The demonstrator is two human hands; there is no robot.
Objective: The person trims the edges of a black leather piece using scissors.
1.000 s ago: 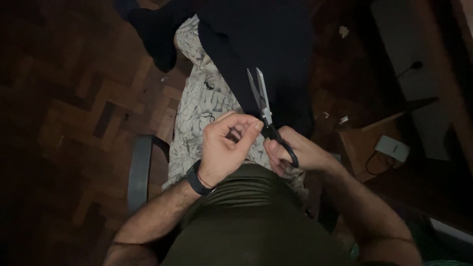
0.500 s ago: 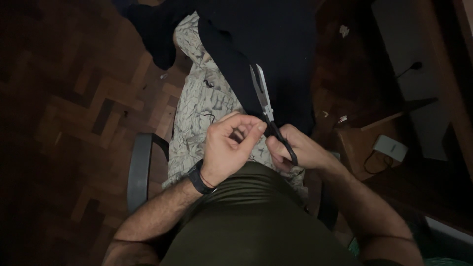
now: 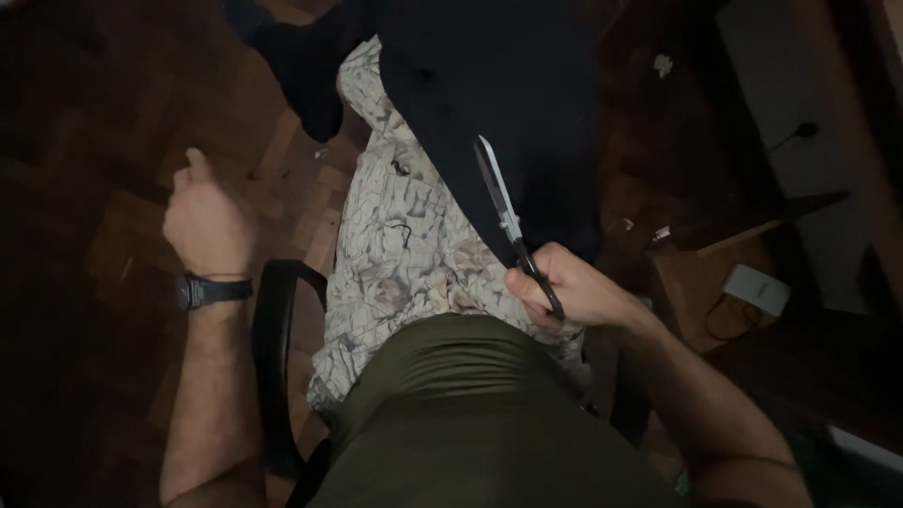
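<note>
The right hand (image 3: 574, 287) grips the scissors (image 3: 513, 226) by the handles, blades seemingly closed, lying over dark cloth (image 3: 508, 113) on the lap. The left hand (image 3: 209, 221) hangs empty, fingers loosely curled.

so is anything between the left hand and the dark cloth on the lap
Nothing solid blocks it. The left hand hangs out over the floor, beyond the chair's armrest. Between it and the dark cloth lies only the patterned trouser leg. The right hand holds scissors at the cloth.
</note>
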